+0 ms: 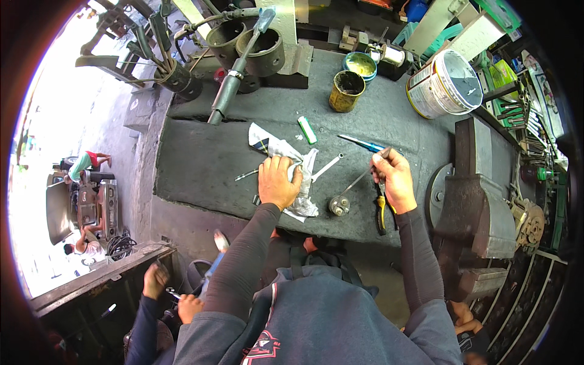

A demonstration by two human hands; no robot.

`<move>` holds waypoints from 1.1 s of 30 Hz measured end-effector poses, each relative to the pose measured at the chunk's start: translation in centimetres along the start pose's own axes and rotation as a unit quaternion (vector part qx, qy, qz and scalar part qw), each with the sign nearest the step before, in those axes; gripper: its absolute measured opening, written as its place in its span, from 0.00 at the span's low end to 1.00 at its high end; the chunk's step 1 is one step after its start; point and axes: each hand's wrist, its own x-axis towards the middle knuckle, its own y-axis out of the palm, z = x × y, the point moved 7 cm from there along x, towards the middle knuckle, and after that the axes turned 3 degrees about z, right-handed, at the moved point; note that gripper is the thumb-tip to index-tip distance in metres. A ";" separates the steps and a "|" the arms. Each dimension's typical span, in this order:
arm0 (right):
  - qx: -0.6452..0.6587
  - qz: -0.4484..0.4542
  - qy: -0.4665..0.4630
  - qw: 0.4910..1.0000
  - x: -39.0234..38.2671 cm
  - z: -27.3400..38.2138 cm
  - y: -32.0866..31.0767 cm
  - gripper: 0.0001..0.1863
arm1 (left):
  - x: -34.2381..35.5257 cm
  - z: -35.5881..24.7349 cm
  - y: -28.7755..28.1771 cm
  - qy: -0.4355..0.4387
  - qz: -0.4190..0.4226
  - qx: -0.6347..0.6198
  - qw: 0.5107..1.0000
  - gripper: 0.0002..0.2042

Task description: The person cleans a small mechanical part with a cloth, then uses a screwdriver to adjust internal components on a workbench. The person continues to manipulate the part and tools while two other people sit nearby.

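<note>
My left hand (277,184) presses down on a crumpled white rag (308,204) with dark patches, its fingers closed over the cloth. A thin dark shaft (249,174) sticks out to its left. My right hand (395,181) pinches the upper end of a thin metal rod (358,182). The rod slants down to a small round metal part (339,205) with holes in its face, standing on the bench. Beneath my right hand lie yellow-and-black pliers (381,214). A combination wrench (328,166) and a blue-handled screwdriver (362,143) lie between and beyond my hands.
On the dark workbench (201,158) stand a grease-stained can (347,92), a tub of yellowish grease (359,64) and a white bucket (444,84). A green-and-white tube (307,130) lies nearby. A bench vise (474,188) is at right. Another person's hands (157,280) work at lower left.
</note>
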 end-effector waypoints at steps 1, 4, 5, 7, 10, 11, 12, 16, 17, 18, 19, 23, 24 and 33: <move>-0.007 0.000 0.002 1.000 0.2 0.1 0.0 0.06 | 0.0 0.0 0.1 0.000 0.001 -0.002 1.000 0.11; -0.027 0.006 0.010 1.000 0.6 0.0 0.1 0.07 | 0.0 0.0 0.3 -0.002 0.005 -0.007 1.000 0.11; -0.032 0.010 0.013 0.999 0.7 -0.1 0.2 0.07 | 0.0 0.1 0.4 -0.003 0.006 -0.007 1.000 0.11; -0.046 0.023 0.024 0.998 1.0 -0.5 0.4 0.07 | 0.0 0.1 0.4 -0.003 0.006 -0.009 1.000 0.11; -0.056 0.050 0.042 0.996 1.8 -1.4 0.2 0.07 | 0.0 0.1 0.2 0.000 -0.001 -0.014 1.000 0.11; -0.047 0.057 0.046 0.996 2.1 -1.6 0.1 0.06 | 0.0 0.0 0.2 0.002 -0.004 -0.015 1.000 0.11; -0.039 0.065 0.049 0.996 2.4 -1.6 0.2 0.06 | 0.0 -0.1 0.1 0.004 -0.009 -0.015 1.000 0.10; -0.011 0.141 0.060 0.988 2.8 -1.2 1.1 0.05 | -0.1 0.0 0.2 0.000 -0.003 -0.014 1.000 0.11; -0.012 0.152 0.071 0.986 2.8 -1.0 1.2 0.04 | -0.1 0.1 0.3 -0.002 0.000 -0.013 1.000 0.11; -0.012 0.162 0.081 0.983 3.0 -1.0 1.3 0.04 | 0.0 0.2 0.3 -0.003 0.004 -0.013 1.000 0.11; -0.007 0.174 0.082 0.981 3.1 -1.0 1.5 0.04 | 0.0 0.2 0.3 -0.005 0.006 -0.013 1.000 0.11; -0.004 0.199 0.091 0.976 3.6 -0.8 1.9 0.04 | 0.1 0.4 0.4 -0.008 0.008 -0.012 1.000 0.11; -0.007 0.200 0.095 0.975 3.7 -0.7 1.8 0.04 | 0.1 0.3 0.4 -0.007 0.009 -0.012 1.000 0.11; 0.023 0.195 0.080 0.977 3.7 -1.3 1.1 0.06 | 0.1 0.3 0.5 -0.005 0.011 -0.014 1.000 0.11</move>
